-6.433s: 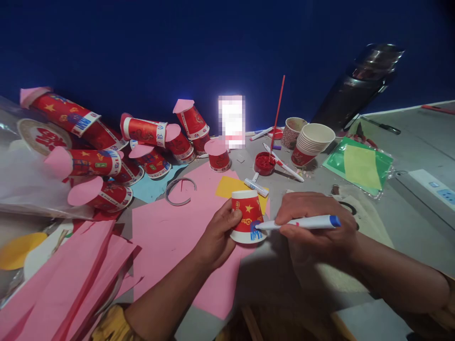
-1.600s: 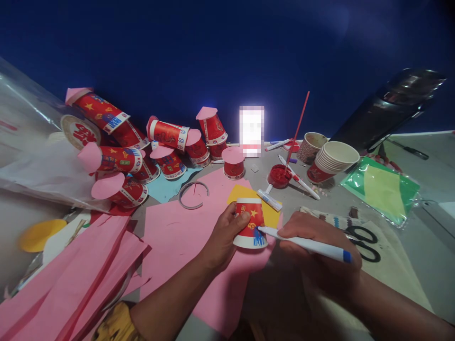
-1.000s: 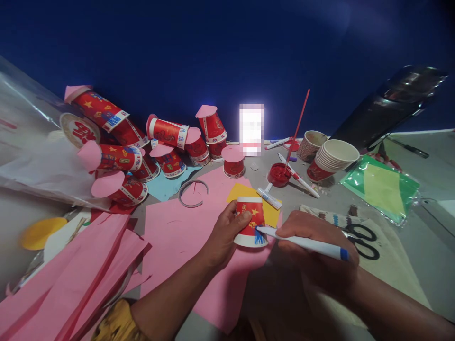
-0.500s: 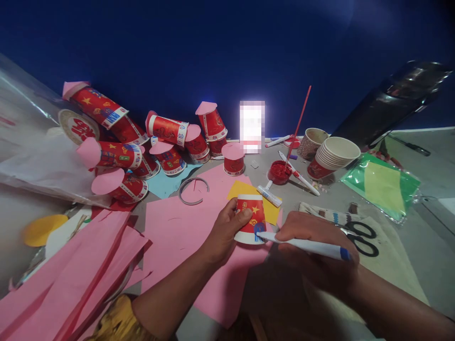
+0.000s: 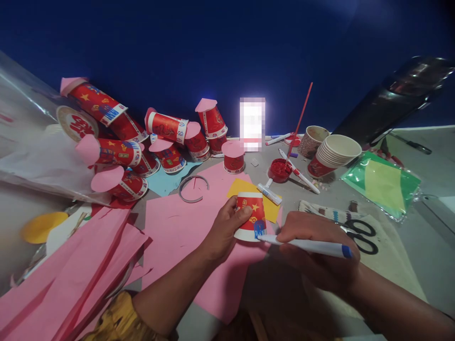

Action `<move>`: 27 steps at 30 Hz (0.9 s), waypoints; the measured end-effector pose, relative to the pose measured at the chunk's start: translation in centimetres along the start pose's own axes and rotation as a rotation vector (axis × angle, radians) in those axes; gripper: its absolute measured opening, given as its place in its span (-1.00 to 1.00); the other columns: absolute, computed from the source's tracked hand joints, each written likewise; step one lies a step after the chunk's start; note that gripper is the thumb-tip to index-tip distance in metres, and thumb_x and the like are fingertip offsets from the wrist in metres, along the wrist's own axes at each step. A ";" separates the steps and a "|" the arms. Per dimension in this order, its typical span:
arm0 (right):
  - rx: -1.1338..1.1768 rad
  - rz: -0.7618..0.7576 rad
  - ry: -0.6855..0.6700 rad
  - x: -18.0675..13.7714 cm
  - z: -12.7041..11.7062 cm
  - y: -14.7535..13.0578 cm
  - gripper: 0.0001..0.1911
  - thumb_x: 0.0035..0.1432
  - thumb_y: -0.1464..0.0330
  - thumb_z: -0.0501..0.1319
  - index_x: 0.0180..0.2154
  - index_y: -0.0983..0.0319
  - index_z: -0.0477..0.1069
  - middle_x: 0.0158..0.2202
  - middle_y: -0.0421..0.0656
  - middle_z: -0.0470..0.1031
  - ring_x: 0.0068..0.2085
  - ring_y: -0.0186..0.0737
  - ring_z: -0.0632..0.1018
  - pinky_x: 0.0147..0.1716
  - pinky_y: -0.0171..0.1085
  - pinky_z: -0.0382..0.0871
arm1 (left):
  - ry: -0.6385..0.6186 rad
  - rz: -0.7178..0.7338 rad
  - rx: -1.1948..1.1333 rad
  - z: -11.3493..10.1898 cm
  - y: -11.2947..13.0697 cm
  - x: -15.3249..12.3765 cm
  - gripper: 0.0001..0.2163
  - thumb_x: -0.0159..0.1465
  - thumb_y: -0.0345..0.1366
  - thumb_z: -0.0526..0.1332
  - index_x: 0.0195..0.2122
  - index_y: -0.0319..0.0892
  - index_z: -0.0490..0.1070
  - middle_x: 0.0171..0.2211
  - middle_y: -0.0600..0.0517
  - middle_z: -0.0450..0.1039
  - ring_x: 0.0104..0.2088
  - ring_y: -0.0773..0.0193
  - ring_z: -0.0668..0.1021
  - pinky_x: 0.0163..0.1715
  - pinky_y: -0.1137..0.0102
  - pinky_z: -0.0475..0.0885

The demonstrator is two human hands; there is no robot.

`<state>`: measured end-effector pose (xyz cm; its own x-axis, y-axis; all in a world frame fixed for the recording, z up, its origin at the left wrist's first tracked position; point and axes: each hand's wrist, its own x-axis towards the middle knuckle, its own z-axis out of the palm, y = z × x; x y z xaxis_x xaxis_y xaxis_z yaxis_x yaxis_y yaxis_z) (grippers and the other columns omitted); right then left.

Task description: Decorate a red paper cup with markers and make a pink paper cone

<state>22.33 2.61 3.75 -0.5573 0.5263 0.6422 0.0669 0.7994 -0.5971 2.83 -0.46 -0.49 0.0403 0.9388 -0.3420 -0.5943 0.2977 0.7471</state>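
Observation:
Upside down above the pink paper [image 5: 177, 237], a red paper cup [image 5: 255, 215] with a gold star and a white rim band is held by my left hand [image 5: 227, 225], thumb on its front. My right hand [image 5: 316, 241] is closed around a white marker [image 5: 313, 246] with a blue end. The marker's tip touches the cup's lower right side, where blue ink strokes show. Just behind the cup lie a yellow paper [image 5: 234, 187] and a small white tube [image 5: 270, 194].
Red cups with pink paper cones [image 5: 167, 156] stand and lean at the left. A red paint pot [image 5: 279, 171] with a thin stick, stacked paper cups [image 5: 336, 154] and black-handled scissors [image 5: 360, 229] are on the right. Folded pink sheets [image 5: 64, 279] lie at the front left.
The marker's tip has shifted slightly down toward the cup's rim, and the blue strokes look fuller there. The left hand still grips the cup in nearly the same place.

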 end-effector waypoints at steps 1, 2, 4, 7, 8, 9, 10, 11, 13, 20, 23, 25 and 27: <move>-0.003 0.002 0.006 0.0 0.0 0.0 -0.90 0.37 0.41 0.21 -0.23 0.17 0.49 -0.48 -0.20 0.57 -0.48 -0.25 0.55 -0.45 -0.27 0.38 | 0.001 -0.001 -0.003 0.0 0.0 0.0 -0.49 0.06 -0.08 0.58 -0.06 -0.20 0.52 -0.17 -0.08 0.62 -0.22 0.15 0.66 -0.16 0.29 0.56; -0.010 0.005 0.010 0.0 0.0 0.0 -0.90 0.38 0.41 0.21 -0.22 0.17 0.50 -0.48 -0.20 0.58 -0.48 -0.25 0.56 -0.45 -0.27 0.39 | 0.003 -0.002 -0.007 0.0 0.0 0.0 -0.49 0.06 -0.08 0.58 -0.05 -0.20 0.52 -0.16 -0.08 0.62 -0.22 0.15 0.66 -0.15 0.29 0.56; -0.017 0.014 -0.001 0.2 0.0 0.0 -0.90 0.39 0.40 0.21 -0.22 0.18 0.50 -0.47 -0.19 0.58 -0.47 -0.25 0.56 -0.44 -0.27 0.40 | 0.005 -0.002 -0.007 0.1 0.0 -0.1 -0.49 0.07 -0.08 0.58 -0.05 -0.20 0.52 -0.15 -0.09 0.62 -0.22 0.16 0.66 -0.14 0.28 0.56; 0.001 0.017 -0.037 0.3 -0.1 -0.1 -0.89 0.39 0.40 0.20 -0.24 0.17 0.49 -0.50 -0.21 0.56 -0.49 -0.27 0.55 -0.46 -0.29 0.38 | -0.003 0.004 0.004 0.1 0.1 -0.1 -0.50 0.09 -0.08 0.57 -0.04 -0.20 0.52 -0.16 -0.09 0.63 -0.25 0.16 0.66 -0.19 0.29 0.57; 0.007 0.019 -0.044 0.3 -0.2 -0.1 -0.88 0.39 0.40 0.20 -0.24 0.17 0.49 -0.51 -0.21 0.55 -0.50 -0.27 0.54 -0.47 -0.29 0.37 | -0.004 0.008 0.004 0.1 0.1 -0.2 -0.50 0.09 -0.07 0.57 -0.04 -0.21 0.53 -0.16 -0.09 0.63 -0.26 0.16 0.66 -0.20 0.29 0.57; 0.010 0.019 -0.036 0.3 -0.2 -0.2 -0.88 0.39 0.40 0.21 -0.24 0.17 0.50 -0.51 -0.21 0.56 -0.50 -0.27 0.54 -0.48 -0.29 0.38 | -0.004 0.010 0.000 0.1 0.1 -0.2 -0.51 0.09 -0.08 0.57 -0.05 -0.21 0.53 -0.16 -0.09 0.63 -0.25 0.16 0.66 -0.20 0.30 0.57; 0.007 0.020 -0.015 0.3 -0.2 -0.2 -0.89 0.38 0.41 0.21 -0.23 0.17 0.50 -0.50 -0.20 0.57 -0.50 -0.27 0.55 -0.47 -0.29 0.39 | -0.004 0.011 -0.007 0.0 0.1 -0.1 -0.51 0.09 -0.09 0.57 -0.04 -0.21 0.54 -0.16 -0.09 0.63 -0.24 0.16 0.65 -0.19 0.31 0.57; -0.005 0.028 0.017 0.2 -0.2 -0.1 -0.90 0.37 0.41 0.22 -0.22 0.17 0.51 -0.48 -0.19 0.59 -0.48 -0.27 0.57 -0.46 -0.30 0.42 | -0.006 0.011 -0.012 0.0 0.1 -0.1 -0.51 0.09 -0.10 0.57 -0.04 -0.22 0.54 -0.16 -0.10 0.63 -0.23 0.17 0.65 -0.18 0.31 0.56; -0.066 0.063 0.119 0.1 -0.2 -0.1 -0.93 0.34 0.42 0.27 -0.23 0.15 0.53 -0.43 -0.17 0.65 -0.44 -0.23 0.63 -0.42 -0.29 0.50 | -0.027 0.007 -0.012 -0.2 0.0 0.0 -0.51 0.11 -0.10 0.56 -0.01 -0.23 0.54 -0.15 -0.11 0.64 -0.22 0.16 0.65 -0.16 0.31 0.56; -0.168 0.196 0.274 0.4 -0.4 -0.1 -0.89 0.23 0.41 0.34 -0.36 0.11 0.56 -0.45 -0.21 0.68 -0.47 -0.15 0.68 -0.44 -0.26 0.60 | -0.076 0.011 -0.005 -0.6 -0.2 0.2 -0.50 0.15 -0.04 0.52 -0.01 -0.30 0.59 -0.13 -0.18 0.66 -0.18 0.10 0.65 -0.12 0.27 0.55; -0.136 0.178 0.269 0.4 -0.3 -0.1 -0.89 0.22 0.43 0.34 -0.35 0.11 0.57 -0.45 -0.21 0.68 -0.47 -0.19 0.67 -0.42 -0.29 0.60 | -0.090 0.011 -0.011 -0.5 -0.1 0.2 -0.53 0.16 -0.05 0.51 -0.04 -0.29 0.59 -0.15 -0.17 0.67 -0.19 0.12 0.65 -0.13 0.29 0.55; -0.120 0.160 0.249 0.4 -0.2 -0.1 -0.90 0.22 0.45 0.34 -0.33 0.13 0.57 -0.43 -0.20 0.68 -0.45 -0.21 0.68 -0.41 -0.31 0.60 | -0.102 0.014 -0.017 -0.4 -0.1 0.2 -0.57 0.17 -0.07 0.51 -0.05 -0.27 0.60 -0.18 -0.15 0.67 -0.22 0.14 0.65 -0.15 0.29 0.56; -0.108 0.142 0.234 0.3 0.0 -0.1 -0.90 0.22 0.46 0.33 -0.31 0.14 0.58 -0.42 -0.19 0.69 -0.43 -0.20 0.69 -0.39 -0.30 0.60 | -0.113 0.023 -0.018 -0.3 -0.1 0.2 -0.58 0.18 -0.10 0.50 -0.04 -0.26 0.60 -0.19 -0.13 0.67 -0.22 0.14 0.65 -0.15 0.30 0.56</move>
<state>22.17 2.71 3.99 -0.3304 0.6777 0.6569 0.2257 0.7326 -0.6422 2.62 -0.37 -0.76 0.1164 0.9593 -0.2573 -0.6103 0.2734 0.7435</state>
